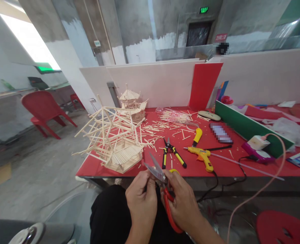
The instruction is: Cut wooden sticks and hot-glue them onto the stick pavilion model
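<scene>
My right hand (184, 196) grips a pair of scissors (160, 175) with red handles. Their blades are apart and point up and to the left, over the table's front edge. Beside the blades, my left hand (142, 195) is closed in a pinch; whatever lies between its fingertips is too small to make out. On the table ahead stands an open frame model of thin wooden sticks (111, 135), with a smaller stick-built pagoda (131, 103) behind it. Black-and-yellow pliers (170, 153) rest just beyond my hands.
Loose wooden sticks (155, 127) litter the red table (150, 166). To the right are a yellow glue gun (202, 157), a yellow-handled cutter (197, 135), a phone (220, 132), a power strip (258, 151) with a cable, and a green board (249, 127). A red chair (44, 106) stands left.
</scene>
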`<action>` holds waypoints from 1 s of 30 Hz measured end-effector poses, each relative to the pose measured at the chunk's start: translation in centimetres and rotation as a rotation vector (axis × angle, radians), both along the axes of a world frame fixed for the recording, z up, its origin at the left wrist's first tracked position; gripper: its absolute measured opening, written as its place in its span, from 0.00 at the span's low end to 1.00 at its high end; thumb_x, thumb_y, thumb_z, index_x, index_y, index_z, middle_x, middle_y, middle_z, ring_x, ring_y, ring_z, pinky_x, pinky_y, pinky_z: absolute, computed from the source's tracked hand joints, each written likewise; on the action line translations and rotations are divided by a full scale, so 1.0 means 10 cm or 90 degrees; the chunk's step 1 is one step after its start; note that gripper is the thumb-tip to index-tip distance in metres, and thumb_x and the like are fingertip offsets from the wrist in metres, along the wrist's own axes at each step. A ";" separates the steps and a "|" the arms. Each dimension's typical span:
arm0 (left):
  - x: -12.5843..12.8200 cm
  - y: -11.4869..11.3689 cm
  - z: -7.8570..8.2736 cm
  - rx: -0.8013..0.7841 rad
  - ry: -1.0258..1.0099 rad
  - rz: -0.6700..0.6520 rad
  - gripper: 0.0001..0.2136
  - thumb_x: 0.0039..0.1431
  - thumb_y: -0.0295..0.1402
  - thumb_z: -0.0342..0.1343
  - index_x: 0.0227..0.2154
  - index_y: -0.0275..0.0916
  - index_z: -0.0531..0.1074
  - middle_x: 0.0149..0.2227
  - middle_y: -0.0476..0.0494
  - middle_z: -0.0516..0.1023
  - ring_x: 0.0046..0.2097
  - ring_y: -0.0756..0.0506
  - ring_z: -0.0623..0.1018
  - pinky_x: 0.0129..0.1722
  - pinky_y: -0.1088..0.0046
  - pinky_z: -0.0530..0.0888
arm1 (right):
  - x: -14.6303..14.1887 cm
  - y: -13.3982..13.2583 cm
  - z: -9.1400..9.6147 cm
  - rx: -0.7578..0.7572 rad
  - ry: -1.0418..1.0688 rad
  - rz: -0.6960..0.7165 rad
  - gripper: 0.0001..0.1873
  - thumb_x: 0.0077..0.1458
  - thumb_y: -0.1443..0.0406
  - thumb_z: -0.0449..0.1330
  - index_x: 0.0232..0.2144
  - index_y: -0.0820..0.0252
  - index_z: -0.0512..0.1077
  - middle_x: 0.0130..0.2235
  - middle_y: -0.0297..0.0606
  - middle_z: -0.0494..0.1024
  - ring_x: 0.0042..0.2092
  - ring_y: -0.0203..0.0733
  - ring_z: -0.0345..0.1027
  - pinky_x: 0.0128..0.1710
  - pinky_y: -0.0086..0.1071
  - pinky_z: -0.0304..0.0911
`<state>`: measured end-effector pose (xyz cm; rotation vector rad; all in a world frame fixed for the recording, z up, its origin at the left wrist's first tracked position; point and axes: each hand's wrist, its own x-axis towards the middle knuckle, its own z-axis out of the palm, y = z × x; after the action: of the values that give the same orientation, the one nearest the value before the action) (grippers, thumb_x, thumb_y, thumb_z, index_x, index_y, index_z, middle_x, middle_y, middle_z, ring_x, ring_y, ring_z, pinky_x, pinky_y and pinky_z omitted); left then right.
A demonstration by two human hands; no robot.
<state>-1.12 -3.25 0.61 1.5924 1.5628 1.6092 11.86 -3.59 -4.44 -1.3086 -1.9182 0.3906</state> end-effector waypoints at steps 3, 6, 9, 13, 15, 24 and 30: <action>-0.01 -0.01 0.03 0.002 0.018 -0.002 0.08 0.58 0.26 0.55 0.26 0.41 0.76 0.23 0.51 0.74 0.25 0.51 0.70 0.27 0.79 0.67 | -0.01 -0.02 0.01 -0.001 -0.001 0.005 0.36 0.45 0.74 0.53 0.59 0.56 0.58 0.40 0.40 0.69 0.41 0.46 0.66 0.38 0.36 0.66; -0.03 -0.02 0.04 0.010 0.023 0.004 0.10 0.57 0.24 0.54 0.22 0.40 0.73 0.22 0.51 0.72 0.24 0.51 0.69 0.26 0.79 0.66 | -0.03 -0.04 0.01 0.005 -0.014 -0.004 0.37 0.44 0.74 0.53 0.59 0.56 0.59 0.41 0.41 0.70 0.41 0.46 0.67 0.39 0.37 0.67; -0.04 -0.02 0.02 0.019 0.021 0.001 0.10 0.56 0.24 0.54 0.22 0.40 0.73 0.22 0.51 0.72 0.25 0.51 0.70 0.26 0.79 0.67 | -0.04 -0.04 -0.02 0.016 -0.020 -0.017 0.37 0.44 0.74 0.54 0.58 0.55 0.60 0.40 0.42 0.72 0.40 0.46 0.68 0.37 0.36 0.67; -0.05 -0.02 -0.03 -0.001 -0.018 0.000 0.08 0.58 0.26 0.54 0.26 0.40 0.76 0.23 0.50 0.74 0.25 0.51 0.72 0.27 0.78 0.69 | -0.06 -0.02 -0.09 0.044 0.000 -0.012 0.35 0.47 0.74 0.53 0.59 0.55 0.60 0.40 0.41 0.74 0.40 0.46 0.70 0.37 0.36 0.67; -0.04 -0.02 -0.04 -0.024 -0.049 0.000 0.07 0.58 0.28 0.55 0.31 0.41 0.79 0.26 0.49 0.77 0.26 0.49 0.74 0.28 0.77 0.71 | -0.06 0.00 -0.11 0.056 0.023 0.004 0.33 0.49 0.74 0.52 0.59 0.55 0.60 0.41 0.42 0.75 0.40 0.45 0.71 0.38 0.35 0.68; -0.06 0.00 -0.02 -0.014 -0.018 0.009 0.08 0.56 0.26 0.55 0.24 0.40 0.77 0.21 0.52 0.73 0.24 0.51 0.71 0.26 0.79 0.67 | -0.06 0.03 0.00 0.012 -0.028 -0.004 0.37 0.42 0.73 0.54 0.57 0.55 0.60 0.38 0.40 0.69 0.40 0.45 0.66 0.36 0.34 0.65; -0.08 0.00 -0.11 -0.030 -0.026 0.013 0.08 0.58 0.27 0.55 0.25 0.40 0.77 0.25 0.50 0.76 0.27 0.50 0.73 0.29 0.78 0.69 | -0.08 0.02 -0.05 0.014 -0.036 -0.003 0.36 0.44 0.74 0.53 0.58 0.56 0.59 0.39 0.40 0.71 0.38 0.45 0.67 0.36 0.35 0.64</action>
<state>-1.96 -3.24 -0.48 1.5143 1.5882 1.5933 11.08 -3.38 -4.94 -1.3235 -1.9603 0.3326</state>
